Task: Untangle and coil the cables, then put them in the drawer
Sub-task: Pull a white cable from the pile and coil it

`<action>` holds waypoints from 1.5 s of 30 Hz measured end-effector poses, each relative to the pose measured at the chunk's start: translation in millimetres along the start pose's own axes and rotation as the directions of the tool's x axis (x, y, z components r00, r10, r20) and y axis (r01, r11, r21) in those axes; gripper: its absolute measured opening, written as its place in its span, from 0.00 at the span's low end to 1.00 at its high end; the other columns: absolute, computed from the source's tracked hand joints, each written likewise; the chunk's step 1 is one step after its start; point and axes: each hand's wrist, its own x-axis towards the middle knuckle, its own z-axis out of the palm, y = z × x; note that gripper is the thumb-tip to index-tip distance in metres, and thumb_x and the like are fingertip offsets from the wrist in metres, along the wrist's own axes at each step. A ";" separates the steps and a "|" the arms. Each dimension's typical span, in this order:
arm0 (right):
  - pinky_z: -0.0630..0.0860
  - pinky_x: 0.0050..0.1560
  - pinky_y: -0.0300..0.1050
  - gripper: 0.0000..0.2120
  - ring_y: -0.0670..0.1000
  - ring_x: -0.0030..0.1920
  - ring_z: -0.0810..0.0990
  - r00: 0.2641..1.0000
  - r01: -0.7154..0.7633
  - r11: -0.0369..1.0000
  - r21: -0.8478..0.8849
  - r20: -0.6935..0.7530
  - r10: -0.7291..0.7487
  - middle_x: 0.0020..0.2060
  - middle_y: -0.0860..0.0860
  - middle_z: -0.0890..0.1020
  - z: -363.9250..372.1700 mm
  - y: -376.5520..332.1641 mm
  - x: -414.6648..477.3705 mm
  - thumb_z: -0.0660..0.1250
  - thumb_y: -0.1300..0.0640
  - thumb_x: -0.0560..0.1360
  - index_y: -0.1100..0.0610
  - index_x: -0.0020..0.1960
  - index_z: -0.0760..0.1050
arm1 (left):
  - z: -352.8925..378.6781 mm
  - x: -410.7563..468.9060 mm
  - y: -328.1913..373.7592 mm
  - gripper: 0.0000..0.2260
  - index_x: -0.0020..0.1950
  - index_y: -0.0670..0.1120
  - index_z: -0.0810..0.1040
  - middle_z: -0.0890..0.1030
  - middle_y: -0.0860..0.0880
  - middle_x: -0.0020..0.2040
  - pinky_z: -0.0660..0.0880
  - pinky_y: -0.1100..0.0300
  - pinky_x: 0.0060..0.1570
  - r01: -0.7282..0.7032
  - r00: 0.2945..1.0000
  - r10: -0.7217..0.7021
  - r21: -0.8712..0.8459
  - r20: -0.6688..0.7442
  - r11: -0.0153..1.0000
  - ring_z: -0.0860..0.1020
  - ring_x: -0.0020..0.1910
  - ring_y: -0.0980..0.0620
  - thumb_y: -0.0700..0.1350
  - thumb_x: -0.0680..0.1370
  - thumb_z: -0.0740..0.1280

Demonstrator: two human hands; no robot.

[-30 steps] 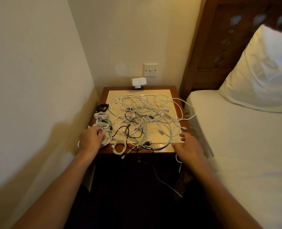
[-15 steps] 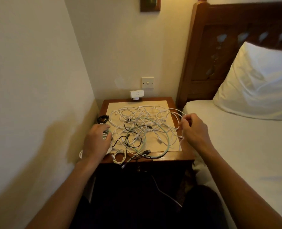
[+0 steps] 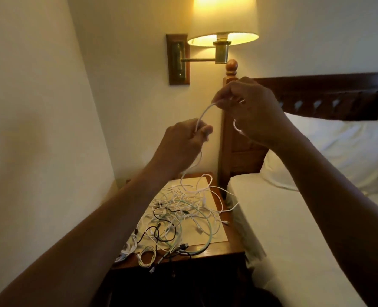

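A tangle of white, black and pale green cables [image 3: 183,218] lies on the wooden nightstand [image 3: 232,251]. Both hands are raised well above it. My right hand [image 3: 250,109] pinches a white cable [image 3: 202,115] near its end, at head height. My left hand [image 3: 183,142] grips the same cable a little lower and to the left. From my left hand the cable hangs down into the tangle. A short loop of it shows under my right hand. The drawer is not visible.
A lit wall lamp [image 3: 223,29] on a brass arm hangs just above my hands. The bed [image 3: 294,240] with a white pillow [image 3: 338,151] and dark wooden headboard [image 3: 327,94] stands right of the nightstand. A wall closes the left side.
Both hands have left the tabletop and risen, lifting one white cable out of the tangle. The view has tilted up, bringing the lamp into sight.
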 end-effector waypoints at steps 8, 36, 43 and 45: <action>0.79 0.51 0.45 0.12 0.42 0.53 0.79 0.958 -0.222 0.941 0.254 -0.125 0.259 0.53 0.44 0.80 37.6 -20.7 -64.1 0.63 0.46 0.83 0.51 0.63 0.74 | -41.5 -0.2 44.8 0.10 0.55 0.41 0.80 0.81 0.47 0.35 0.76 0.52 0.42 0.241 0.967 -0.248 -0.550 0.062 0.799 0.80 0.34 0.50 0.45 0.85 0.62; 0.64 0.27 0.36 0.15 0.44 0.27 0.66 0.867 -0.400 0.838 0.371 0.449 0.215 0.28 0.46 0.73 -2.3 -63.3 -50.7 0.60 0.47 0.83 0.53 0.51 0.83 | -71.6 -65.3 -26.6 0.14 0.44 0.49 0.80 0.83 0.54 0.43 0.69 0.59 0.45 0.143 0.977 -0.150 0.058 0.150 0.988 0.78 0.42 0.61 0.44 0.86 0.60; 0.67 0.29 0.38 0.12 0.52 0.29 0.70 0.860 -0.423 0.864 0.272 0.420 0.289 0.30 0.57 0.78 10.6 -1.9 -86.0 0.66 0.47 0.81 0.51 0.47 0.85 | -97.5 -88.6 -85.5 0.09 0.47 0.49 0.86 0.76 0.52 0.34 0.71 0.58 0.39 0.304 0.943 -0.275 -0.148 0.190 0.941 0.72 0.33 0.53 0.49 0.82 0.68; 0.69 0.31 0.41 0.11 0.53 0.31 0.73 0.848 -0.448 0.865 0.228 0.413 0.331 0.34 0.58 0.82 16.9 17.5 -97.7 0.67 0.48 0.81 0.52 0.47 0.85 | -104.0 -91.4 -99.1 0.08 0.46 0.55 0.86 0.80 0.60 0.37 0.69 0.64 0.38 0.211 0.959 -0.230 0.125 0.166 0.969 0.75 0.34 0.62 0.50 0.82 0.68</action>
